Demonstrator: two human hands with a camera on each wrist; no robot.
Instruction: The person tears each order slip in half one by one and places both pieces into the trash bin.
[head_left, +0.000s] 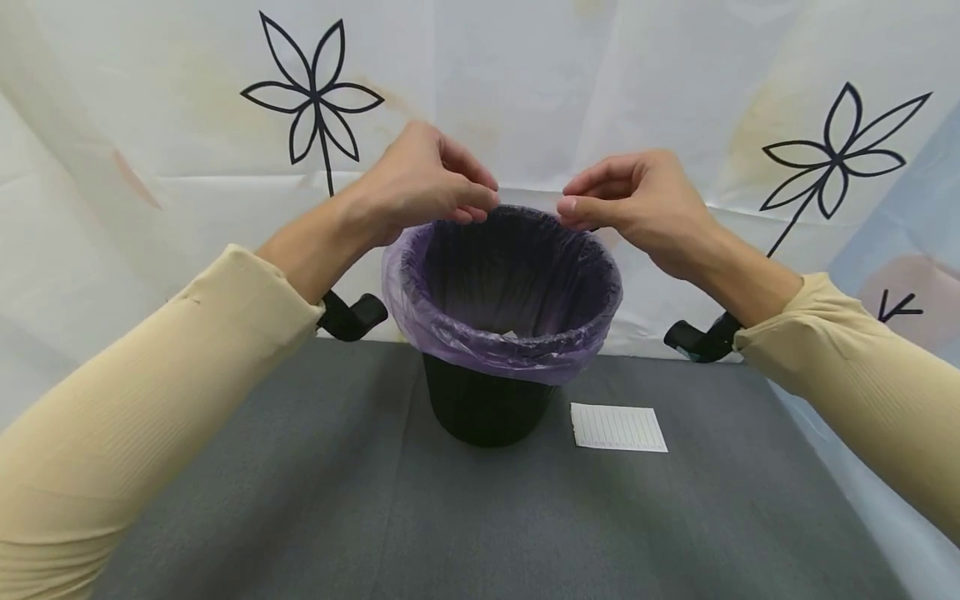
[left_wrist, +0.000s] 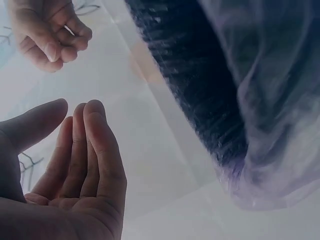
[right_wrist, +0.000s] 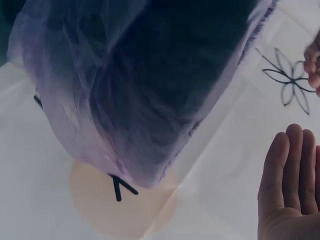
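A black bin stands at the table's back, its purple bag folded over the rim all round. Above the rim's far left side is my left hand, thumb apart from the loosely bent fingers in the left wrist view and nothing between them. My right hand hovers at the far right of the rim, palm facing the other hand; its fingers look nearly straight in the right wrist view. Neither hand touches the bag in the wrist views. A small white scrap shows inside the bin, mostly hidden by the near rim.
A lined white paper slip lies on the dark grey table, right of the bin. Behind the table hangs a pale cloth with black flower drawings. Black wrist mounts stick out below both forearms.
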